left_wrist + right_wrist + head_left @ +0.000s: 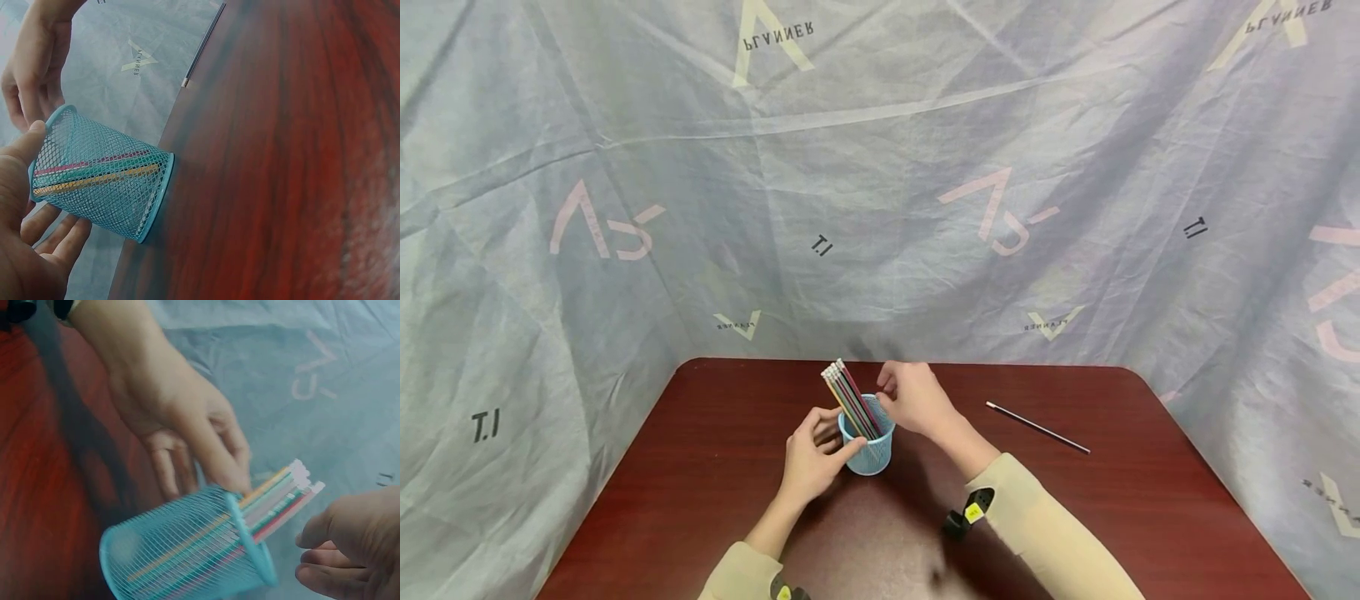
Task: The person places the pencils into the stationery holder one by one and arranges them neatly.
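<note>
A light blue mesh pencil cup (869,459) stands upright on the table, and a bundle of several pencils (852,398) leans to the left inside it, white ends up. My left hand (811,457) holds the cup from the left, thumb at the near rim and fingers round the far side; the right wrist view shows that thumb on the rim. Close by the cup's right rim hovers my right hand (916,398), its fingers loosely bent with nothing between them. Through the mesh, yellow, green and red pencil shafts (103,178) show in the left wrist view.
One dark pencil (1037,427) with a white end lies by itself on the dark red wooden table (715,467), right of the cup. Grey printed sheeting (880,200) hangs behind and along both sides of the table.
</note>
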{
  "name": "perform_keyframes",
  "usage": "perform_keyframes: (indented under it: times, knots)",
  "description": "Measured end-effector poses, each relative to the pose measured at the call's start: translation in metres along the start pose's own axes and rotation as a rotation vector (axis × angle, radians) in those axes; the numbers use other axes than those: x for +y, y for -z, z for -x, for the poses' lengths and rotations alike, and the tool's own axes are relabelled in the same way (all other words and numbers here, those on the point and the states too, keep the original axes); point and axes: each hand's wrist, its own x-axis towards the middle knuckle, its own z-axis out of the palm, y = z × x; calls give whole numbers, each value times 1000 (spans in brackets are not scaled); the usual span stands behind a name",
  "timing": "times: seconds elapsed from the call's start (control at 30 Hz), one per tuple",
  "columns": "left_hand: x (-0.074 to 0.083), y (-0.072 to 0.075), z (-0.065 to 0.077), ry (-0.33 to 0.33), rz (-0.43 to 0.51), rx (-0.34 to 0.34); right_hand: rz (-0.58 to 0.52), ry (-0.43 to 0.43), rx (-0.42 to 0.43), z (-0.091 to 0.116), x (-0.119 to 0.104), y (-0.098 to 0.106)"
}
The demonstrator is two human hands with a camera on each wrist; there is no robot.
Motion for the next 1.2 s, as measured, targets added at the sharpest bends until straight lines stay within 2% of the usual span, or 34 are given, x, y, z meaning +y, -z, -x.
perform_keyframes:
  times: [0.37, 0.7, 1.2]
  knots:
    - [1, 0, 1, 15, 3, 1, 4, -30, 21, 5, 32, 40]
    - [2, 1, 0, 4, 28, -4, 48, -83, 3, 23, 65, 72]
    - [3, 2, 0, 12, 18, -2, 108, -190, 9, 59, 124, 88]
